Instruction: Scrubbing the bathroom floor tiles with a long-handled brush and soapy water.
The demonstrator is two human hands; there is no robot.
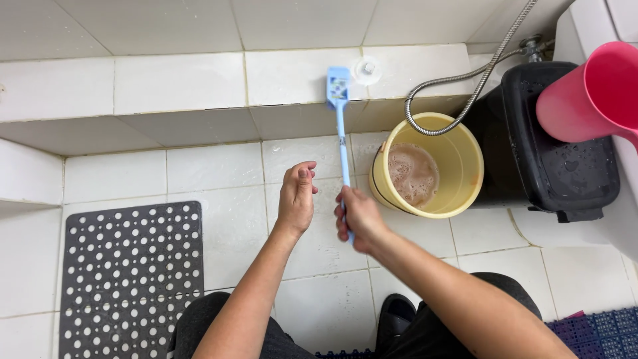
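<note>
Brush (339, 113), light blue with a long thin handle, runs up the centre of the frame, its head against the white tiled ledge (199, 83) at the top. Right hand (359, 216) is wrapped tight around the handle's lower end. Left hand (296, 196) hovers just beside it, fingers loosely curled, holding nothing. Right of the handle stands a yellow bucket (458, 166) of murky water, close by; bare floor tiles (219, 173) lie open leftward up to the perforated grey mat (126, 279).

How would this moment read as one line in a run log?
right hand: grips long light-blue plastic brush | left hand: free, beside handle | brush head: on white tiled ledge | round yellow bucket: foamy brownish water
</note>
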